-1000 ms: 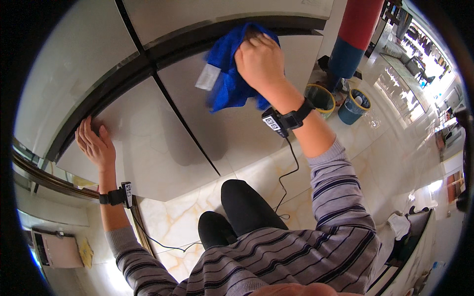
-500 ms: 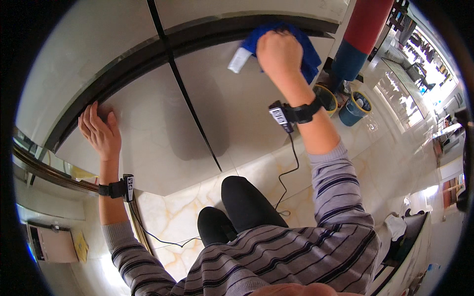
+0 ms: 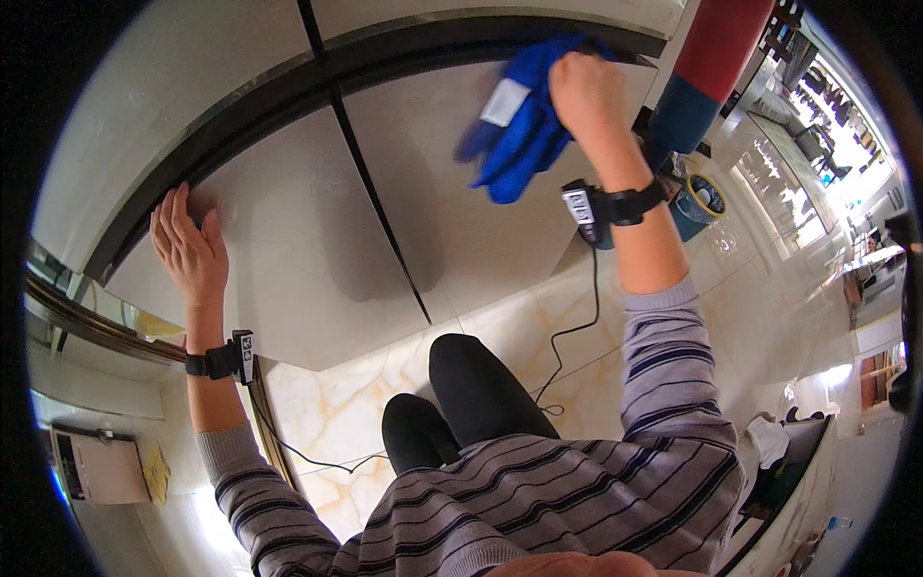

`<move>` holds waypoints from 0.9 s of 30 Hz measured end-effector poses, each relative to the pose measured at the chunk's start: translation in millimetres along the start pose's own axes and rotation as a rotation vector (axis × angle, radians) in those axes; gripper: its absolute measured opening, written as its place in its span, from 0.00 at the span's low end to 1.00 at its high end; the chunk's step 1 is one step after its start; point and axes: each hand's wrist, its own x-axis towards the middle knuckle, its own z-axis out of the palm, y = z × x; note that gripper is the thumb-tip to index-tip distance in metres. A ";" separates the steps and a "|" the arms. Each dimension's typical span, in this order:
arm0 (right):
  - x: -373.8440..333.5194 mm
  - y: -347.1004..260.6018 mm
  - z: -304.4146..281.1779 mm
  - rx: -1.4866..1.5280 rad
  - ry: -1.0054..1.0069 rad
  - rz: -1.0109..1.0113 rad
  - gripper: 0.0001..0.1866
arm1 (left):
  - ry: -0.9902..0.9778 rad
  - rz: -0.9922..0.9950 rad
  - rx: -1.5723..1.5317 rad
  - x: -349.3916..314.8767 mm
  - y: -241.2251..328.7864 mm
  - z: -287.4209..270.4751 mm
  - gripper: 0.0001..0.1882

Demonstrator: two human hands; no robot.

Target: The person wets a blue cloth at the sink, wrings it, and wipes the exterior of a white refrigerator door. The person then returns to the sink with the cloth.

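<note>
My right hand [image 3: 588,91] is closed round a blue cloth [image 3: 529,135] with a white label. The cloth hangs to the left of the fist, blurred at its lower left edge, over the upper part of a pale glossy panel [image 3: 481,212]. The panel is the right one of two, parted by a dark vertical gap, beneath a dark recessed band [image 3: 413,58]. At the left end of that band my left hand [image 3: 192,245] rests with its fingers stretched out, the fingertips at the band and the palm against the left panel [image 3: 279,260]. It holds nothing.
Right of the panels stands a red and dark blue column [image 3: 711,67], with a blue bin [image 3: 697,204] rimmed in yellow at its foot. Black cables [image 3: 593,308] run from both wristbands. My knees [image 3: 481,385] are over the marble-patterned floor [image 3: 327,404].
My right hand has moved a little to the right, and the blue cloth now hangs out further to the left and down over the panel. The left hand stays nearly in place.
</note>
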 end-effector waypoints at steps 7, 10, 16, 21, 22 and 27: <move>2.6 12.1 5.4 -0.057 0.037 0.206 0.16 | 0.081 -0.018 -0.029 1.4 3.7 7.2 0.24; 6.8 -23.2 2.2 -0.009 -0.009 0.125 0.16 | 0.073 -0.046 -0.032 -0.1 4.4 7.8 0.24; 20.2 -101.1 -3.4 0.134 0.070 0.022 0.14 | 0.115 0.003 -0.029 2.0 2.1 7.7 0.24; 17.6 -97.8 5.8 0.090 0.174 -0.075 0.08 | 0.048 -0.008 -0.042 1.8 -1.2 5.0 0.24; 14.5 -87.7 7.3 0.076 0.184 -0.137 0.08 | 0.018 -0.020 -0.031 0.3 -3.9 2.4 0.25; 12.3 -18.7 11.0 -0.187 -0.137 -0.026 0.11 | 0.004 0.041 -0.101 -1.4 -14.3 -3.5 0.27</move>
